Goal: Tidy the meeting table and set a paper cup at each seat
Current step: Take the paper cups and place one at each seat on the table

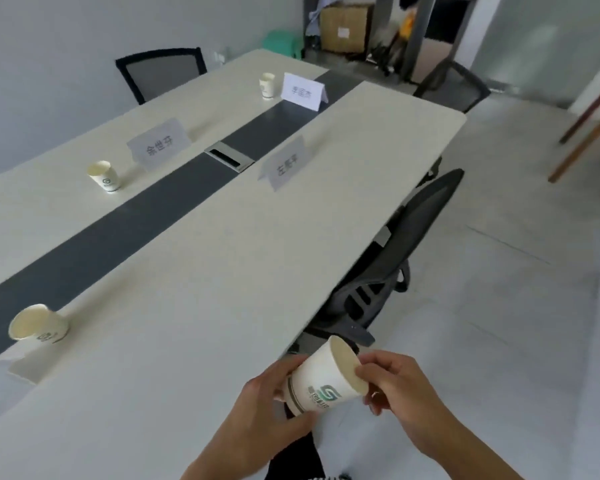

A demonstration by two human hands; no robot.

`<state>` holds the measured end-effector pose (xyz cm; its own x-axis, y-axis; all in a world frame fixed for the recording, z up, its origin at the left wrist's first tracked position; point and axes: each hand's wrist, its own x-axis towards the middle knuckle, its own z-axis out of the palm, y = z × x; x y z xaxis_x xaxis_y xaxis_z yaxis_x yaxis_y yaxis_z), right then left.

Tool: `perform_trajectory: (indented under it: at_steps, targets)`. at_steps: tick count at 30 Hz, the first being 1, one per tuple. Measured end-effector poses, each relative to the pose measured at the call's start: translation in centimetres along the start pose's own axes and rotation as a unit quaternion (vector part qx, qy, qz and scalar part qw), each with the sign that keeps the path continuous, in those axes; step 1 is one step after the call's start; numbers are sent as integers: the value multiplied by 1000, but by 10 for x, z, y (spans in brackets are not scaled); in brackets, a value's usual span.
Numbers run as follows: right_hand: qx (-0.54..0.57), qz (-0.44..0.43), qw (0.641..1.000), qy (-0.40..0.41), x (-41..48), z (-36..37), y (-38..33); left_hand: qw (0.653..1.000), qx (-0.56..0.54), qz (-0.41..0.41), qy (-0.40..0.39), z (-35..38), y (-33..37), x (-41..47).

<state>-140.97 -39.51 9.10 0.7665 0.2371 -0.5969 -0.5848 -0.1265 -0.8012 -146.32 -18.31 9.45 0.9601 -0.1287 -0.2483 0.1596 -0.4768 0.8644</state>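
The meeting table was long and pale, with a dark strip running down its middle from near left to far right. A black chair stood tucked against the right edge, and a second chair stood at the far left side.

Three name cards stood on the table: a left card, a right card and a far card. No cup stood by the right card.

Three cups were already set out:
- a near cup at the left, beside the dark strip;
- a middle cup just beside the left card;
- a far cup just beside the far card.

The paper cup was held in the air, just off the near right edge of the table. It was tilted, with its mouth facing right.

- Left hand: fingers curled round the base and lower wall.
- Right hand: thumb and fingertips pinching the rim.

Whether a second cup was nested under it could not be told.

Handling, as judged: the paper cup was very light, thin-walled and easily crushed or tipped. The rolled rim and the base were its stiffest parts. A light hold low on the wall, released only once the base sat flat, would suit placement near the right card.
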Motion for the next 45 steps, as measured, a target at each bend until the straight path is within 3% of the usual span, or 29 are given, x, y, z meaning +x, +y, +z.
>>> perform_trajectory:
  at_steps: [2,5,10,16,20,26,30,35,39,45]
  targets:
    - [45,-19,999,4,-15,-32,2,999,0,11,-31,25,22,17]
    - [17,-65,998,18,-25,-72,2,997,8,26,-75,58,53,49]
    - [98,-95,978,155,-8,-145,-5,981,48,41,-185,114,88,131]
    - [187,-107,920,328,-5,-278,-21,949,80,-7,-306,178,145,247]
    - [197,-103,879,422,-21,-354,-15,946,38,-26,-321,210,202,315]
    - [212,-73,826,517,-15,-451,3,959,-12,-62,-276,262,260,404]
    - [193,-69,831,517,18,-534,-5,965,-10,-81,-248,313,290,459]
    - [143,-76,870,466,74,-642,-61,971,-39,-87,-221,358,344,522]
    - [60,-103,904,411,129,-711,-131,980,-76,-107,-148,354,358,562]
    - [-11,-141,937,320,241,-752,-215,971,-136,-197,-22,330,330,617]
